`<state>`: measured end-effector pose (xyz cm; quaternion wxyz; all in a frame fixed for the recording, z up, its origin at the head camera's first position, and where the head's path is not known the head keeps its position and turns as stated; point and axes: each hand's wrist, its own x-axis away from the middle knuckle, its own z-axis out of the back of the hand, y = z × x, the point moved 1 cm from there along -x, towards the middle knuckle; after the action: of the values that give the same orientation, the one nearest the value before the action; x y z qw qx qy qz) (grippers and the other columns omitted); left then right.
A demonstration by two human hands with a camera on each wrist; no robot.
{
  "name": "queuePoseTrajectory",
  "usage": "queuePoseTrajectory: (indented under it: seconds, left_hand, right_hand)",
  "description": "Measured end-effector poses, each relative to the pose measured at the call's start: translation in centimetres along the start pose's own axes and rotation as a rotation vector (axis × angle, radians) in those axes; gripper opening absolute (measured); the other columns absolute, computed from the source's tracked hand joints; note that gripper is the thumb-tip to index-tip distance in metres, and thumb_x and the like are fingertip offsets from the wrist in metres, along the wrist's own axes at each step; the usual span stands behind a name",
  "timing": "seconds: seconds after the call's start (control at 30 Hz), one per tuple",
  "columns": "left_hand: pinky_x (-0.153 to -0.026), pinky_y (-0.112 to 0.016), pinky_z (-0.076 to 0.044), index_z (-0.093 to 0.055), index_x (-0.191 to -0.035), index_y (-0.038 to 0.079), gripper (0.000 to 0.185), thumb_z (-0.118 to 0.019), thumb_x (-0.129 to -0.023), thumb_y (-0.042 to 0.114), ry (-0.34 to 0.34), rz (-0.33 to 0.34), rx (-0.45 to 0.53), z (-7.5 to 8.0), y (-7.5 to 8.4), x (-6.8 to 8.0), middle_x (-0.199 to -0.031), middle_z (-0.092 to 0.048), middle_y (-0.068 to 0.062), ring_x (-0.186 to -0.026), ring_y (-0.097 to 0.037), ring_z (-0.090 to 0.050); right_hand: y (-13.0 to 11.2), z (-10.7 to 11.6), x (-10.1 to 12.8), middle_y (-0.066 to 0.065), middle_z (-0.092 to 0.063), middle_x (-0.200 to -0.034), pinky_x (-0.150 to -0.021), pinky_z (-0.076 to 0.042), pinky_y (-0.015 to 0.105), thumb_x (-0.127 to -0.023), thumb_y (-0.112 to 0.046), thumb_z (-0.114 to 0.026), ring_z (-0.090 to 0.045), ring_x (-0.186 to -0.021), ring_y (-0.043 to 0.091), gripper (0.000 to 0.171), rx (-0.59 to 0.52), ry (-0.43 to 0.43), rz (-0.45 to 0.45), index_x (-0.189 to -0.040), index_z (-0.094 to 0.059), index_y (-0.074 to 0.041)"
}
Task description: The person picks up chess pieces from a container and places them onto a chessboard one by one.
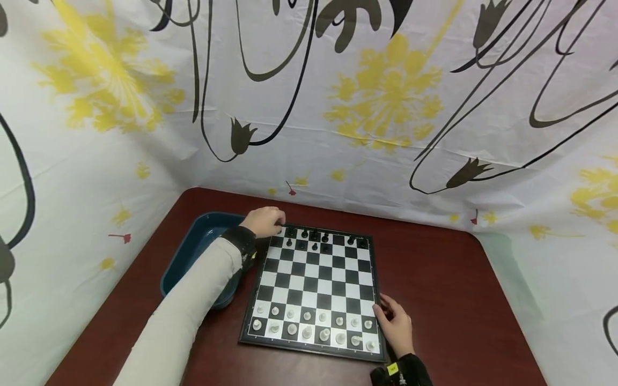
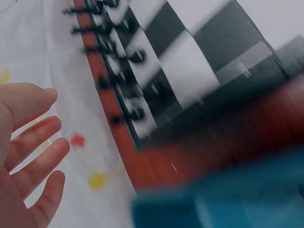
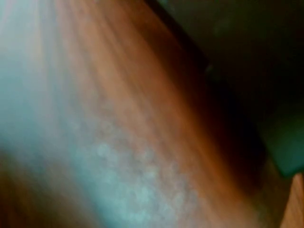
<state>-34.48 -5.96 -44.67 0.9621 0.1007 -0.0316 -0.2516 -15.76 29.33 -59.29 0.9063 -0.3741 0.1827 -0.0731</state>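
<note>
A black-and-white chessboard [image 1: 316, 277] lies on the table. Two rows of white chess pieces [image 1: 307, 332] stand along its near side, and several black chess pieces [image 1: 315, 246] stand on its far rows. My left hand [image 1: 264, 221] is at the board's far left corner; in the left wrist view its fingers [image 2: 42, 161] are spread and hold nothing. My right hand [image 1: 397, 326] grips the board's right edge near the front, thumb on top. The right wrist view is badly blurred; a dark part of the board [image 3: 247, 61] fills its upper right.
A blue plastic bin [image 1: 185, 257] stands left of the board, partly under my left forearm. The dark red table [image 1: 444, 289] extends to the right. A white patterned cloth [image 1: 299, 166] hangs behind the table and at both sides.
</note>
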Motion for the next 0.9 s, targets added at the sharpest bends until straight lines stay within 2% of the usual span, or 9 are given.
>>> queuePoseTrajectory:
  seconds: [0.17,0.43,0.63,0.9]
  left_hand:
    - [-0.07,-0.035,-0.048,-0.064,-0.099,0.014,0.017,-0.063,-0.083,0.019,-0.006,0.049,0.013,0.6,-2.9,2.0,-0.098,-0.06,-0.002,-0.084,-0.017,-0.056]
    - [-0.072,-0.038,-0.048,-0.063,-0.101,0.01,0.018,-0.062,-0.083,0.016,0.024,0.072,0.063,1.3,-6.4,5.0,-0.099,-0.061,-0.006,-0.085,-0.02,-0.057]
    - [-0.073,-0.039,-0.048,-0.063,-0.101,0.011,0.018,-0.062,-0.084,0.018,0.007,0.115,0.095,0.6,-7.7,6.4,-0.102,-0.061,-0.007,-0.085,-0.02,-0.058]
    - [-0.071,-0.04,-0.048,-0.064,-0.099,0.012,0.017,-0.063,-0.083,0.017,-0.004,0.127,0.086,-1.1,-8.2,7.2,-0.101,-0.063,-0.007,-0.087,-0.021,-0.058]
  right_hand:
    - [0.0,0.2,-0.1,0.002,-0.067,-0.088,-0.06,-0.042,0.024,-0.081,-0.025,-0.068,-0.05,-0.066,0.006,0.034,0.036,-0.008,-0.027,-0.111,-0.064,-0.009]
    - [-0.2,-0.1,-0.1,0.002,-0.067,-0.087,-0.059,-0.042,0.024,-0.081,-0.025,-0.068,-0.05,-0.065,0.005,0.033,0.025,-0.009,-0.025,-0.11,-0.064,-0.009]
    - [0.0,-0.1,-0.1,0.002,-0.067,-0.087,-0.059,-0.042,0.023,-0.08,-0.024,-0.069,-0.05,-0.065,0.004,0.033,0.017,-0.007,-0.035,-0.109,-0.064,-0.009]
    - [-0.1,-0.1,-0.1,0.002,-0.067,-0.086,-0.058,-0.042,0.023,-0.08,-0.023,-0.069,-0.05,-0.063,0.003,0.032,0.007,-0.003,-0.027,-0.109,-0.065,-0.009]
